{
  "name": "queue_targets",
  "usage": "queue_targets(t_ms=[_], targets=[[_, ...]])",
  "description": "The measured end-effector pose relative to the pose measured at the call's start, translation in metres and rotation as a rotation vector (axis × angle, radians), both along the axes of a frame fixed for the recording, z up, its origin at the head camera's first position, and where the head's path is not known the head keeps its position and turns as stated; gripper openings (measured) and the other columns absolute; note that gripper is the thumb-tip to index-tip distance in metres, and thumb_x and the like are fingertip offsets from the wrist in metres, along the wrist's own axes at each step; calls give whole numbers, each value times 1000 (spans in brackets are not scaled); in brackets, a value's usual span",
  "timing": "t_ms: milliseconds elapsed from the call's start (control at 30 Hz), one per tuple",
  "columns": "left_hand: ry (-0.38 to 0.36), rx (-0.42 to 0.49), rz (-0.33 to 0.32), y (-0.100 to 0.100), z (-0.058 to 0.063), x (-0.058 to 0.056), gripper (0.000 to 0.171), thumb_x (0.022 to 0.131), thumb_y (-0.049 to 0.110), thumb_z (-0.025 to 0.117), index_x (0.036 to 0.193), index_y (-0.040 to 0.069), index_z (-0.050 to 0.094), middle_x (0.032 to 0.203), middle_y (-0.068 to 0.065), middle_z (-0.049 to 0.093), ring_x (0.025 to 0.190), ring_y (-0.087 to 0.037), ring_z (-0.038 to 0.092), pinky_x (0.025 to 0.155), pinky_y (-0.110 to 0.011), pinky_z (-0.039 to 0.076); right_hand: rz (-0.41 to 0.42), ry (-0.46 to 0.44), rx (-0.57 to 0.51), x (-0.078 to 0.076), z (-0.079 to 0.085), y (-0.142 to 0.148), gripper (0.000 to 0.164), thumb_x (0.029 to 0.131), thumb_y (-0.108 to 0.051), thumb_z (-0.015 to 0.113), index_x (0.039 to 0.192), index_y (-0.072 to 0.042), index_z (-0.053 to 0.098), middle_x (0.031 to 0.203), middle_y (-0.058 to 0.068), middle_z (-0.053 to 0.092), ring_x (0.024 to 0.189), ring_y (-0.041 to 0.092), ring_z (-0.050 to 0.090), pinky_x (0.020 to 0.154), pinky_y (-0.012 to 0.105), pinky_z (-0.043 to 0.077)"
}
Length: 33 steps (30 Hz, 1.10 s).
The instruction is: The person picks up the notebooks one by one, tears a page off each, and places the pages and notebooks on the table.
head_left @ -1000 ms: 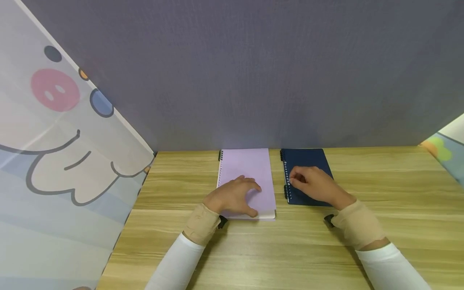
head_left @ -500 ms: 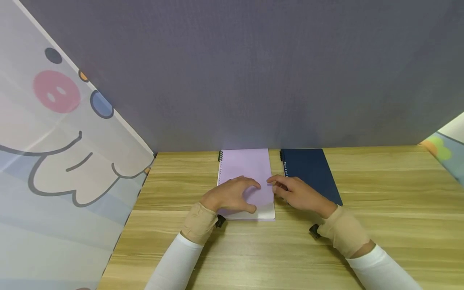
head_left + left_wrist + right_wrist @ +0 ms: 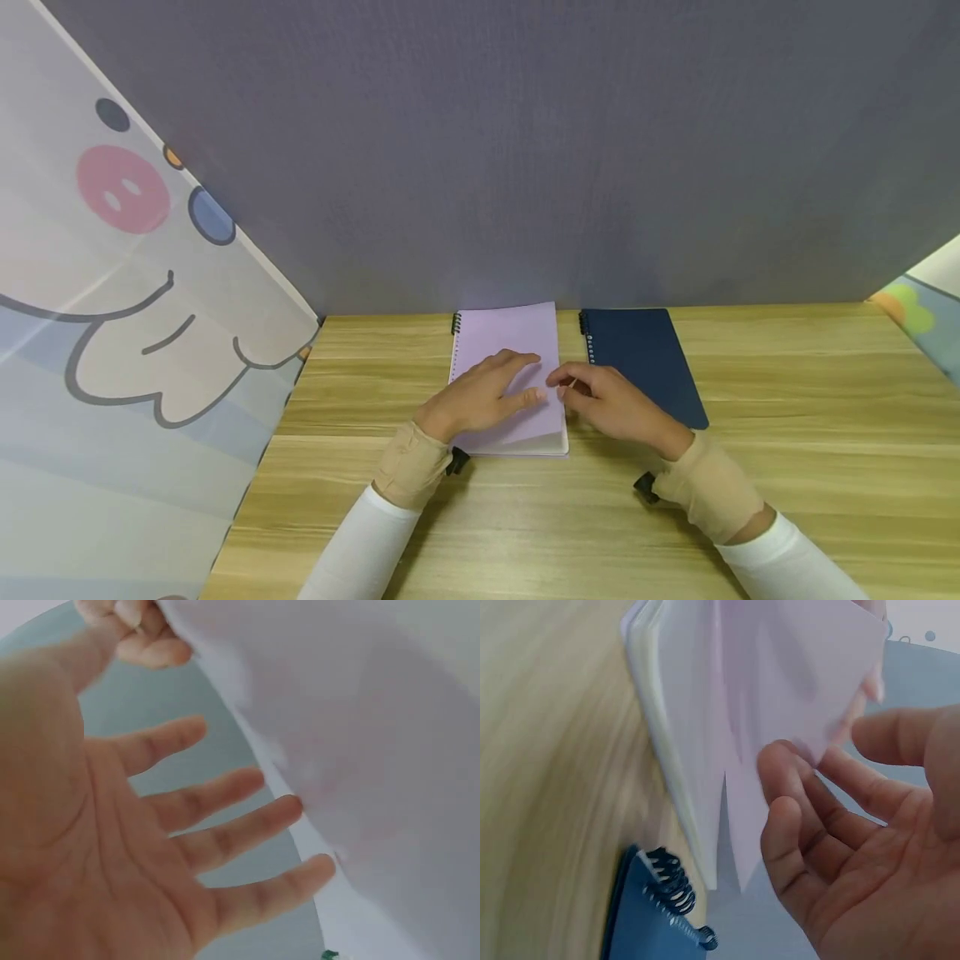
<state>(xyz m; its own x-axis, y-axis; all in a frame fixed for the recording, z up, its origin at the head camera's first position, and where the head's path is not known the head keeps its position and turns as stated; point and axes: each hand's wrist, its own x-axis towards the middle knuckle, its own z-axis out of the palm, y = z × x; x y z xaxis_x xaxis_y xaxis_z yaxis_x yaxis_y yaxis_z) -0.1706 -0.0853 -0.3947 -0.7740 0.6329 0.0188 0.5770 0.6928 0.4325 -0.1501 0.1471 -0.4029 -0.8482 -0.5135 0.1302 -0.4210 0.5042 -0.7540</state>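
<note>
Right, lilac notebook (image 3: 517,333) sits on the table at its far edge, rings (image 3: 457,323) on your left. The cover (image 3: 780,667) is lifted partway along its free side; white pages (image 3: 690,697) show under it, and the near end stands visibly apart from the block.

Your right hand (image 3: 618,402) has its fingers curled round the cover's free edge, some on the inner face. Can't tell if the thumb is pinching too. Your left hand (image 3: 480,398) is spread over the outer face, fingers straight, gripping nothing; can't tell if it's touching.

Step in hand reads as opening the cover. Check you've got the cover alone, no page riding with it. Then swing it left in one arc about the rings; don't pull sideways, or the holes could tear. Your left palm sits in the path, so clear it or use it to receive the cover and ease it over. Cover looks thin, so expect it to bow; a grip near mid-edge should limit creasing.

Navy notebook (image 3: 645,350) lies just right, flat on the table (image 3: 810,400). Mind your right wrist there. Grey partition (image 3: 555,150) stands right behind both, so don't push away from you.
</note>
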Motion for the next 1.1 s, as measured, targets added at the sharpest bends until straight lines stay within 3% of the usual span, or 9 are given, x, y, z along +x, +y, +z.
queue_targets(t_ms=[133,333,467,633,733,867,967,1033,1100], targets=[[111,42,9,3,6,4,55,94,59,28,140,30,36,127,7,41,112,-12,42,87,-32,37,-5,26,-64,3,5,-2,24,94,-19,48,115,-27,56,101,-11,58,77,15,56,66,30,44],[298,106,25,8,11,7,42,98,46,27,136,34,43,106,8,43,89,-7,39,69,-24,33,22,72,-193,10,9,-12,33,95,-15,46,128,-19,44,116,-7,54,85,17,58,71,30,44],[335,124,61,7,18,9,41,99,44,25,135,36,44,96,9,40,80,-6,36,64,-24,31,31,89,-226,17,10,-19,41,93,-7,45,132,-18,35,125,-4,50,88,19,58,74,33,45],[329,128,82,2,30,9,42,99,45,22,129,34,50,91,12,40,75,-4,37,62,-25,32,82,63,-220,22,12,-25,48,94,-11,46,136,-22,28,134,-4,42,100,20,55,79,33,44],[319,155,109,-5,40,9,41,99,47,24,124,31,53,89,13,42,73,-4,40,62,-26,34,106,76,-139,23,10,-27,49,95,-22,46,139,-27,25,136,-6,40,105,19,53,81,32,43],[321,204,148,-21,53,7,40,97,49,29,120,29,56,87,13,45,73,-5,45,60,-25,37,104,108,77,24,3,-25,55,93,-38,47,142,-33,23,136,-5,40,109,15,50,85,31,40],[325,231,178,-37,63,5,38,96,50,33,119,29,56,88,13,47,77,-5,47,61,-25,38,130,144,235,24,-7,-23,60,91,-42,50,143,-26,27,140,-2,36,120,13,40,95,31,32],[313,243,199,-48,68,4,36,95,50,36,118,30,56,89,14,48,80,-5,48,61,-26,39,164,183,300,24,-13,-22,60,89,-41,53,141,-18,33,144,0,33,130,16,29,101,34,23],[287,257,217,-61,73,4,34,94,50,39,118,32,56,91,14,49,82,-5,48,61,-27,39,188,222,348,24,-19,-22,60,88,-41,55,137,-13,38,143,3,33,131,19,27,102,36,21]])
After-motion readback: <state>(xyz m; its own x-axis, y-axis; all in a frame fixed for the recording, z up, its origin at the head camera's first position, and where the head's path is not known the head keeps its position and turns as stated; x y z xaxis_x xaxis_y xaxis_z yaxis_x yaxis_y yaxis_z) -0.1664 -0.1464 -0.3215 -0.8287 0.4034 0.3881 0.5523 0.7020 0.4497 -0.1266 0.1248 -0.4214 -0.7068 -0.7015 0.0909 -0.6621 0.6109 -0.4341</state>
